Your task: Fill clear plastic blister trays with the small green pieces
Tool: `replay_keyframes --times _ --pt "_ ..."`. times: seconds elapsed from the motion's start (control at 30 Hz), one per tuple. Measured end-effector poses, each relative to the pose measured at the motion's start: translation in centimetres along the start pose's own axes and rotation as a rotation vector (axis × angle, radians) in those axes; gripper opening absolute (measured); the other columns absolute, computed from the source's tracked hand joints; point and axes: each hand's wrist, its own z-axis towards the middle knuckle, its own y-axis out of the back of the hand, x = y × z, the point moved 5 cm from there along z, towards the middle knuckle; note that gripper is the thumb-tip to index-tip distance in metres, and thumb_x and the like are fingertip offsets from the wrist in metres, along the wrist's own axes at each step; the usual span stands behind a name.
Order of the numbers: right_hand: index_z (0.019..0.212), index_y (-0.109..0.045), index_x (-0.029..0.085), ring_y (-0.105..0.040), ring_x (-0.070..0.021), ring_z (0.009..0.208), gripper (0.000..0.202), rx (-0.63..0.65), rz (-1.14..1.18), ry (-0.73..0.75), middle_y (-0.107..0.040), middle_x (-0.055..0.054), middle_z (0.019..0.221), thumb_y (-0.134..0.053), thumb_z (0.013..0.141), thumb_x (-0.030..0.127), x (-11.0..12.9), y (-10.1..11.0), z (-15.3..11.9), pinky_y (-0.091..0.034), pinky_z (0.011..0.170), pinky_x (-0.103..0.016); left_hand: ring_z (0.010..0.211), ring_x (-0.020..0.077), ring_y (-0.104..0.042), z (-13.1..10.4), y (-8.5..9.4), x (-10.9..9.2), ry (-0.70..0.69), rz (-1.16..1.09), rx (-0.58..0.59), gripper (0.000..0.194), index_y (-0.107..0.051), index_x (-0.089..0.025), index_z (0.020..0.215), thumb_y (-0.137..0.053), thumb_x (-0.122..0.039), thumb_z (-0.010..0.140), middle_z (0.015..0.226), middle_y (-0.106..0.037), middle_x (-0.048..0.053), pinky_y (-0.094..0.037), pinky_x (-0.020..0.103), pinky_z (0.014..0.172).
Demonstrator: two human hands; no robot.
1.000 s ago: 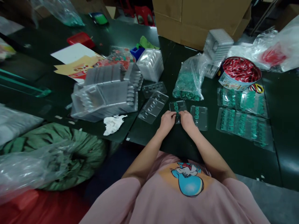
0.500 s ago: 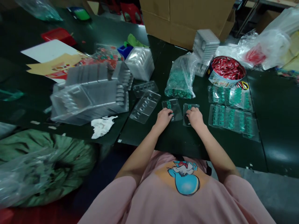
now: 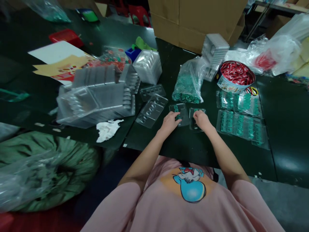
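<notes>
My left hand (image 3: 170,122) is over a clear plastic blister tray (image 3: 183,113), thumb and forefinger closed around a small green plastic piece (image 3: 178,118) in its row of pockets. More green pieces sit in that row. My right hand (image 3: 202,120) is at a second clear tray (image 3: 192,125) just to the right. Its fingertips are pinched together near the tray's upper part, and whatever they hold is hidden. A little green shows at this tray's top edge. Behind both trays stands a clear bag of green pieces (image 3: 187,83).
Filled trays (image 3: 241,124) lie at right, below a round tin (image 3: 233,85) of red-wrapped items and scissors (image 3: 252,91). Stacked clear trays (image 3: 96,100) and a white tissue (image 3: 108,130) are at left. Loose trays (image 3: 152,111) lie near my left hand. A cardboard box (image 3: 198,24) stands behind.
My right hand has lifted slightly and drawn its fingers together towards the upper part of its tray. My left fingers have shifted a little along the green row. The view has turned slightly.
</notes>
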Motion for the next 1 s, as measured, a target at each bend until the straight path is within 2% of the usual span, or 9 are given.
replay_keyframes --times 0.1,0.23,0.3,0.4,0.5,0.63,0.77,0.9,1.0 --pt "0.086 -0.057 0.017 -0.054 -0.017 0.079 0.016 -0.15 0.354 0.012 -0.059 -0.005 0.086 -0.042 0.09 0.022 -1.2 1.5 -1.2 -0.044 0.077 -0.028 0.088 0.0178 -0.065 -0.3 0.5 -1.5 0.004 -0.154 -0.088 0.028 -0.069 -0.019 0.113 -0.065 -0.024 0.085 0.105 -0.07 0.007 -0.051 0.031 0.085" --pt "0.085 -0.054 0.02 -0.053 -0.0164 0.076 0.012 -0.147 0.522 0.052 -0.057 -0.003 0.082 -0.044 0.087 0.027 -0.3 1.2 -2.0 -0.043 0.075 -0.027 0.094 0.0181 -0.066 -0.2 -0.2 -4.0 -0.072 -0.312 -0.081 0.023 -0.072 -0.019 0.107 -0.057 -0.023 0.09 0.105 -0.072 0.007 -0.052 0.031 0.087" --pt "0.083 -0.053 0.02 -0.053 -0.0175 0.08 0.011 -0.145 0.489 0.061 -0.057 -0.004 0.083 -0.043 0.086 0.024 0.2 0.7 -1.9 -0.042 0.078 -0.029 0.094 0.0178 -0.066 0.0 -0.9 -4.7 -0.107 -0.262 -0.054 0.024 -0.072 -0.02 0.108 -0.058 -0.023 0.089 0.111 -0.07 0.008 -0.052 0.032 0.089" --pt "0.081 -0.051 0.02 -0.053 -0.0187 0.084 0.01 -0.131 0.463 0.044 -0.058 -0.005 0.086 -0.041 0.085 0.022 0.0 -0.4 -1.5 -0.041 0.081 -0.03 0.097 0.019 -0.064 0.1 -2.4 -4.5 -0.111 -0.109 0.031 0.02 -0.074 -0.02 0.103 -0.063 -0.025 0.086 0.115 -0.065 0.009 -0.05 0.034 0.092" --pt "0.08 -0.048 0.021 -0.051 -0.017 0.077 0.011 -0.102 0.545 -0.013 -0.055 -0.002 0.08 -0.041 0.086 0.026 -1.3 -1.3 -1.5 -0.041 0.075 -0.028 0.105 0.0216 -0.061 -0.2 -4.1 -3.9 -0.118 0.017 0.109 0.015 -0.075 -0.021 0.096 -0.064 -0.024 0.086 0.113 -0.064 0.008 -0.048 0.034 0.095" --pt "0.081 -0.045 0.022 -0.046 -0.0141 0.066 0.015 -0.124 0.719 -0.093 -0.048 0.003 0.071 -0.041 0.088 0.035 -3.0 -1.5 -2.3 -0.038 0.067 -0.026 0.104 0.0241 -0.058 -0.6 -5.4 -4.2 -0.151 0.12 0.135 0.014 -0.076 -0.02 0.093 -0.066 -0.024 0.085 0.111 -0.064 0.009 -0.046 0.037 0.094" --pt "0.081 -0.046 0.022 -0.046 -0.0135 0.068 0.019 -0.146 0.721 -0.084 -0.049 0.003 0.074 -0.042 0.089 0.038 -2.9 -0.5 -3.0 -0.038 0.068 -0.025 0.101 0.0232 -0.058 -0.7 -5.2 -5.3 -0.166 0.087 0.077 0.011 -0.074 -0.019 0.091 -0.066 -0.025 0.086 0.106 -0.066 0.009 -0.045 0.037 0.094" --pt "0.084 -0.051 0.021 -0.049 -0.014 0.07 0.019 -0.129 0.713 -0.035 -0.053 0.001 0.076 -0.044 0.09 0.038 -1.5 0.3 -3.5 -0.04 0.069 -0.026 0.096 0.0202 -0.063 -0.5 -4.4 -6.1 -0.16 -0.085 0.015 0.016 -0.071 -0.02 0.102 -0.063 -0.022 0.088 0.101 -0.071 0.007 -0.048 0.034 0.092" --pt "0.086 -0.055 0.02 -0.052 -0.0146 0.072 0.02 -0.145 0.705 -0.045 -0.057 0.0 0.079 -0.045 0.091 0.037 -0.7 0.8 -3.8 -0.042 0.069 -0.026 0.092 0.0188 -0.066 -0.3 -3.9 -6.7 -0.172 -0.182 0.011 0.016 -0.073 -0.02 0.097 -0.059 -0.022 0.091 0.098 -0.074 0.007 -0.049 0.033 0.09"
